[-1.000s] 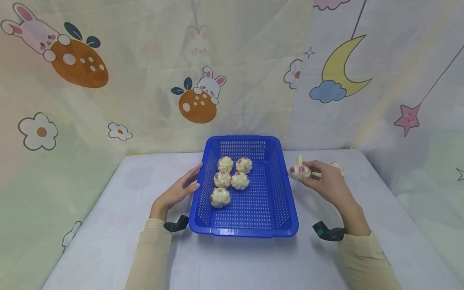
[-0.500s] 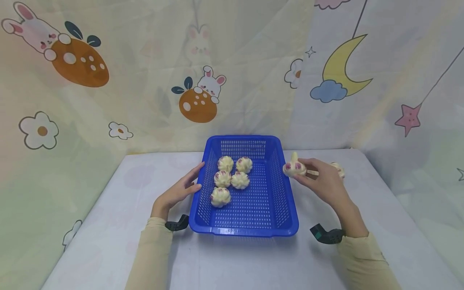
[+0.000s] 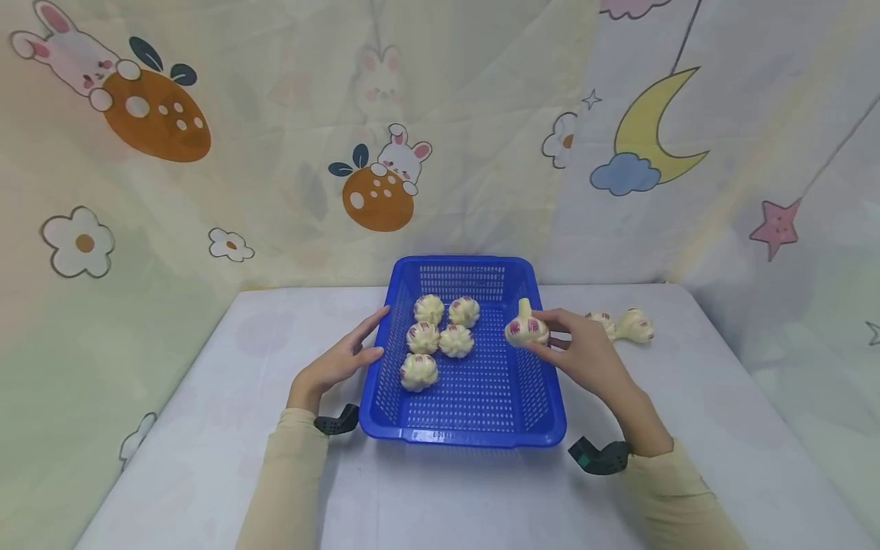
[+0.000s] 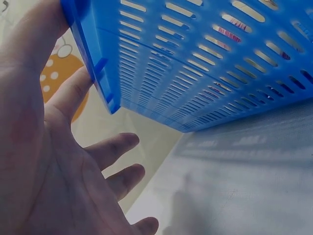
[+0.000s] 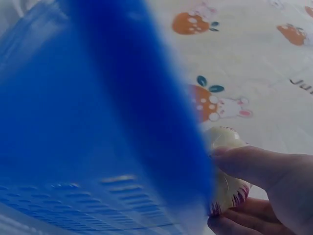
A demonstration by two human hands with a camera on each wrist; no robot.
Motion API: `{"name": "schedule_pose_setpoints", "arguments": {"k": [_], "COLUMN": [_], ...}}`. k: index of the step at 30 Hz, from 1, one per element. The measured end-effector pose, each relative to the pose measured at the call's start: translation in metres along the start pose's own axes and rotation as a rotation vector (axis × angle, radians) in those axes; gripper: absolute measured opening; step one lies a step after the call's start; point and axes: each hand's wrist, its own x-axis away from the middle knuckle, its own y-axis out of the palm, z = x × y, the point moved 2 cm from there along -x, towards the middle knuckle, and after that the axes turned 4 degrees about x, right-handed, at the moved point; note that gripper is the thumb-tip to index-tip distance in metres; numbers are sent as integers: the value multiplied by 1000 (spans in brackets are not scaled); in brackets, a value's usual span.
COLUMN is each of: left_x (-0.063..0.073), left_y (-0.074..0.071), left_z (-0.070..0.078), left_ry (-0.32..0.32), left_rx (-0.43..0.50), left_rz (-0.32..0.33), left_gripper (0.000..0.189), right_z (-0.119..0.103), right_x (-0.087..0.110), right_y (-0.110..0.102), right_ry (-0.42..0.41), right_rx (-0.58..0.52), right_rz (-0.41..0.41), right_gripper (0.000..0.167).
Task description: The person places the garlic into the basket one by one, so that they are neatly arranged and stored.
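Observation:
In the head view my right hand [image 3: 583, 353] pinches a garlic bulb [image 3: 526, 331], stem up, over the right side of a blue plastic basket [image 3: 462, 438]. The right wrist view shows the thumb [image 5: 244, 164] on the bulb, partly hidden by the basket's blurred rim. Several cream and purple garlic bulbs [image 3: 418, 373] sit in the basket's left half. My left hand [image 3: 335, 369] touches the basket's left rim with fairly straight fingers. Up close, its thumb and a finger [image 4: 73, 93] meet the rim, while the other fingers hang free.
More garlic bulbs [image 3: 635, 326] lie on the white-covered table [image 3: 227, 428] to the right of the basket, partly behind my right hand. A patterned cloth [image 3: 481, 153] hangs behind and at both sides of the table.
My right hand has carried the garlic bulb left, from outside the basket to above its right side. The bulbs on the right of the table show more. My left hand stays at the rim.

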Motion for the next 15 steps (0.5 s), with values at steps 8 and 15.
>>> {"name": "schedule_pose_setpoints", "arguments": {"k": [8,15], "left_x": [-1,0], "left_y": [-2,-1], "left_z": [-1,2], "left_ry": [-25,-29], "left_rx": [-26,-14], "left_rz": [14,3], "left_gripper": [69,70], "right_z": [-25,-33], "right_x": [-7,-12], "right_y": [13,28], "right_ry": [-62,-98], "right_rx": [23,21], "right_rz": [-98,-173], "right_gripper": [49,47]}}
